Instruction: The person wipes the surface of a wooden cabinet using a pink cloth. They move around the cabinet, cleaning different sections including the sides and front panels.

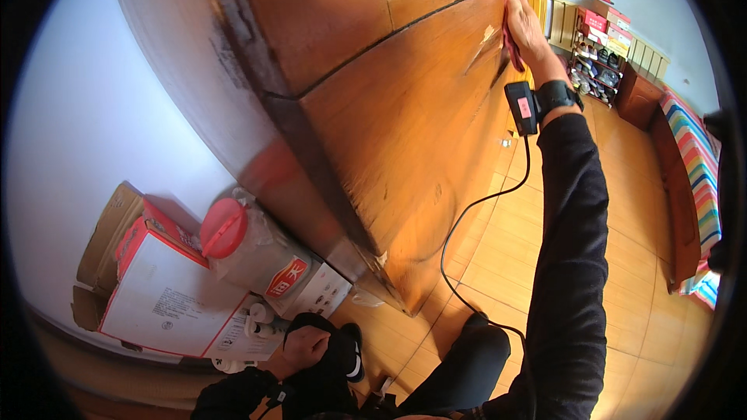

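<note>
My right hand (528,32), its arm stretched out, presses a pinkish-red cloth (515,52) against the far edge of a varnished wooden cabinet (402,105). The fingers lie over the cloth. Scuffs and a pale chipped patch mark the cabinet's side panel beside it. A black device (521,108) is strapped to that wrist, with a cable hanging down. Low in the view, my left hand (304,347) is curled into a loose fist over my bent leg, and no object shows in it.
A white-and-red cardboard box (175,291) and a clear plastic jar with a red lid (224,227) stand between wall and cabinet. Small bottles (262,321) are near my left hand. Across the tiled floor (630,233) are a shoe rack (598,73) and a seat with striped cover (694,169).
</note>
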`<state>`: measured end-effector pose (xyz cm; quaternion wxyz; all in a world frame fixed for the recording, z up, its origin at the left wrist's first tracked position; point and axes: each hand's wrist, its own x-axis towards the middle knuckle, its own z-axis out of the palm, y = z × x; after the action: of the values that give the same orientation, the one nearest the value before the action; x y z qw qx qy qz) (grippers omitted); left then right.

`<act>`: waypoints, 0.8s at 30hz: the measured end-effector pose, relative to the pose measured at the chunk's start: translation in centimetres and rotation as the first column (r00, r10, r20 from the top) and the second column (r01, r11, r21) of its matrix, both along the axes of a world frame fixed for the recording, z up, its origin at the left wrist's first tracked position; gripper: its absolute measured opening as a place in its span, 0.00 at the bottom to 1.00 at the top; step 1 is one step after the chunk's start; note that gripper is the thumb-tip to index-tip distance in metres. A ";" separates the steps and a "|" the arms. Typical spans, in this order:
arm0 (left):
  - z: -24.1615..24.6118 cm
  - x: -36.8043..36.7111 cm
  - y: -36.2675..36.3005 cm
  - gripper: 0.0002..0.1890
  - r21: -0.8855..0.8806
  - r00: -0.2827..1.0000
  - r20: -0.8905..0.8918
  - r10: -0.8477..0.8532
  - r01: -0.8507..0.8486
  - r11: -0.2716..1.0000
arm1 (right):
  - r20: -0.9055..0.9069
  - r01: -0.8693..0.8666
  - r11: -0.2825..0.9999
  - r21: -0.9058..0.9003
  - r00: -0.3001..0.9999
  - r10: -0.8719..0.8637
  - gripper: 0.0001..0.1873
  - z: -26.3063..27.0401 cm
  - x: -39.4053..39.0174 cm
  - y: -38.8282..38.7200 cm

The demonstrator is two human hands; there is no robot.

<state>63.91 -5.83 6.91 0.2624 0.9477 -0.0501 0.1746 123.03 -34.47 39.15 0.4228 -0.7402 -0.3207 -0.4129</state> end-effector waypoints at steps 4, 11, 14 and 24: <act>0.2 0.2 -0.2 0.07 0.018 1.000 0.011 0.010 -0.010 1.000 | -0.179 -0.089 0.922 0.377 0.970 0.167 0.25 -5.4 0.4 1.4; 0.2 0.6 -0.9 0.06 0.089 1.000 0.021 0.005 -0.007 0.996 | -0.119 -0.147 0.866 0.478 0.966 0.229 0.28 -6.9 -9.8 4.0; 0.0 0.4 -1.4 0.05 0.091 0.999 0.033 0.006 -0.009 0.996 | 0.096 -0.186 0.866 0.465 0.982 0.160 0.24 -7.3 -15.4 5.5; 0.0 -0.3 -3.2 0.05 0.116 0.994 0.102 -0.044 0.032 0.993 | 0.331 -0.376 0.902 0.211 0.896 0.296 0.27 -5.3 -30.0 6.5</act>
<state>63.65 -9.00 6.94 0.2083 0.9496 -0.0915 0.2156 93.00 -27.93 33.90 0.5330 -0.5395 -0.4441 -0.4771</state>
